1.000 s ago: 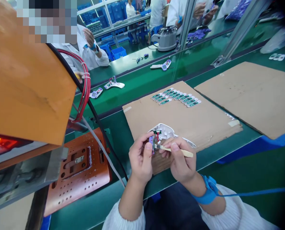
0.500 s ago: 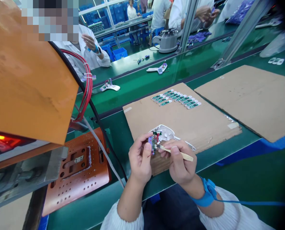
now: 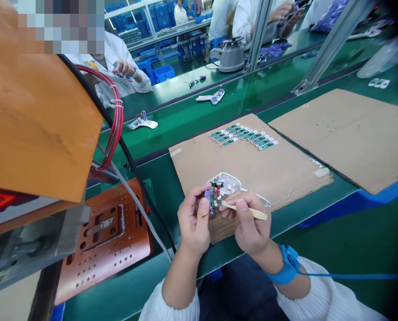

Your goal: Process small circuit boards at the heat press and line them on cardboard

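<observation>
My left hand (image 3: 194,218) is closed around the edge of a small circuit board with a purple backing (image 3: 212,199), standing roughly on edge. Thumb and fingers of my right hand (image 3: 252,220) pinch a slim cream-handled tool (image 3: 252,211) with a dark, narrow tip. That tip points at the board, close to a small white part and red wires; whether it touches them I cannot tell. Just beyond both hands lies an open white plastic shell (image 3: 231,182), partly hidden by my right hand.
Several white strips with green boards (image 3: 244,135) lie on the cardboard sheet (image 3: 199,156). An orange machine (image 3: 38,111) and a perforated orange plate (image 3: 118,249) stand left. White and purple assemblies (image 3: 214,97) sit on the green belt (image 3: 175,116). A co-worker (image 3: 118,67) sits opposite.
My hands keep nearly the same hold on board and tool. The assemblies on the belt have shifted slightly left. Across the belt, the co-worker's raised hand has come lower.
</observation>
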The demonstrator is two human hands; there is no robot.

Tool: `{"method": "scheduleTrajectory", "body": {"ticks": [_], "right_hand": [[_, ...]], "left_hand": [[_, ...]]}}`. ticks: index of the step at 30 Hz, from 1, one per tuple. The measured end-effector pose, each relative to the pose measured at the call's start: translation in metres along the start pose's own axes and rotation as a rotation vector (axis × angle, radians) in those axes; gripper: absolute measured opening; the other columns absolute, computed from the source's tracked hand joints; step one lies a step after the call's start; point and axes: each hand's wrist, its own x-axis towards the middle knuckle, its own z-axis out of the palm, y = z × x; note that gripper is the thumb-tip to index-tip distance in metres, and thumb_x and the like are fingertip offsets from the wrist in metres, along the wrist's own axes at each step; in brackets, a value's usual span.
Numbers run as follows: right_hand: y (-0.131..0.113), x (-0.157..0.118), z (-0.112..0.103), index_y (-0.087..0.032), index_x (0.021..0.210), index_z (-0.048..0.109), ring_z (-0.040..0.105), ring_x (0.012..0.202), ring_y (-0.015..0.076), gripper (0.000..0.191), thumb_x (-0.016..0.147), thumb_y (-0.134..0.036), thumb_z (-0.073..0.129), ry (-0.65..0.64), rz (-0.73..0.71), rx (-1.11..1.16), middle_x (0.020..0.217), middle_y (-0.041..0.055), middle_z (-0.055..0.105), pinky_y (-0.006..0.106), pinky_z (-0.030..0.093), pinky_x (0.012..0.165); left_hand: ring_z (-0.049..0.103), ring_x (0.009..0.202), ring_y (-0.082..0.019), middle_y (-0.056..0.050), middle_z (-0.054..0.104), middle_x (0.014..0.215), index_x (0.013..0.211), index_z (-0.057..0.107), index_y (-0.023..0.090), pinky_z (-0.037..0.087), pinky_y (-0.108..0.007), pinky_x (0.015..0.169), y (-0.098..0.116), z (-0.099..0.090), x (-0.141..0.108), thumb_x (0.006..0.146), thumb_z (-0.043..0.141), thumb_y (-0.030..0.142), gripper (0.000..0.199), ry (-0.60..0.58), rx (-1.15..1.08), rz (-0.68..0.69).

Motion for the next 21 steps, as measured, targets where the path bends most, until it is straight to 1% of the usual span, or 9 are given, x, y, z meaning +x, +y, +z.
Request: {"method": "scheduleTrajectory", "body": {"ticks": [2, 4, 8, 11, 17, 21], "right_hand": [[-0.0006, 0.0006, 0.0006, -0.021, 0.092, 0.064, 0.060, 0.065, 0.0149, 0.022, 0.103, -0.024, 0.045, -0.003, 0.042, 0.035, 0.077, 0.0023, 0.067, 0.027, 0.047, 0.054], [-0.0012, 0.0016, 0.0013, -0.021, 0.090, 0.063, 0.059, 0.062, 0.0144, 0.023, 0.103, -0.026, 0.045, -0.005, 0.068, 0.054, 0.075, 0.0019, 0.066, 0.027, 0.046, 0.053], [-0.0016, 0.0030, 0.0016, -0.021, 0.086, 0.062, 0.058, 0.059, 0.0144, 0.024, 0.102, -0.029, 0.046, 0.000, 0.081, 0.051, 0.072, 0.0013, 0.064, 0.027, 0.046, 0.051], [-0.0009, 0.0028, 0.0004, -0.021, 0.085, 0.061, 0.057, 0.059, 0.0148, 0.025, 0.103, -0.029, 0.045, 0.006, 0.076, 0.032, 0.071, 0.0011, 0.064, 0.027, 0.046, 0.052], [0.0003, 0.0012, -0.0018, -0.022, 0.085, 0.061, 0.058, 0.059, 0.0160, 0.025, 0.102, -0.028, 0.045, 0.038, 0.020, -0.026, 0.071, 0.0017, 0.064, 0.030, 0.046, 0.052], [-0.0002, 0.0010, -0.0020, -0.021, 0.086, 0.063, 0.058, 0.060, 0.0159, 0.024, 0.102, -0.024, 0.044, 0.036, -0.004, -0.020, 0.071, 0.0016, 0.064, 0.031, 0.045, 0.054]], "left_hand": [[0.069, 0.093, -0.020, -0.007, 0.074, 0.105, 0.115, 0.068, 0.023, 0.053, -0.031, 0.084, 0.0009, 0.0003, -0.0002, 0.098, 0.054, 0.033, 0.024, 0.003, 0.012, 0.010], [0.068, 0.087, -0.018, -0.006, 0.073, 0.100, 0.113, 0.068, 0.022, 0.054, -0.030, 0.081, 0.0022, 0.0010, -0.0002, 0.097, 0.054, 0.034, 0.024, 0.012, 0.026, 0.027], [0.066, 0.076, -0.016, -0.005, 0.072, 0.090, 0.111, 0.068, 0.021, 0.054, -0.028, 0.075, 0.0050, 0.0025, 0.0004, 0.097, 0.054, 0.033, 0.024, 0.011, 0.061, 0.057], [0.066, 0.076, -0.016, -0.005, 0.072, 0.090, 0.111, 0.068, 0.020, 0.054, -0.028, 0.073, 0.0056, 0.0036, 0.0004, 0.097, 0.054, 0.033, 0.024, 0.003, 0.074, 0.065], [0.067, 0.080, -0.016, -0.006, 0.072, 0.094, 0.112, 0.068, 0.020, 0.054, -0.027, 0.076, 0.0056, 0.0058, -0.0003, 0.097, 0.054, 0.032, 0.024, 0.002, 0.080, 0.070], [0.066, 0.077, -0.015, -0.005, 0.071, 0.092, 0.111, 0.069, 0.021, 0.054, -0.027, 0.074, 0.0066, 0.0062, -0.0006, 0.097, 0.054, 0.032, 0.023, -0.010, 0.095, 0.072]]}}
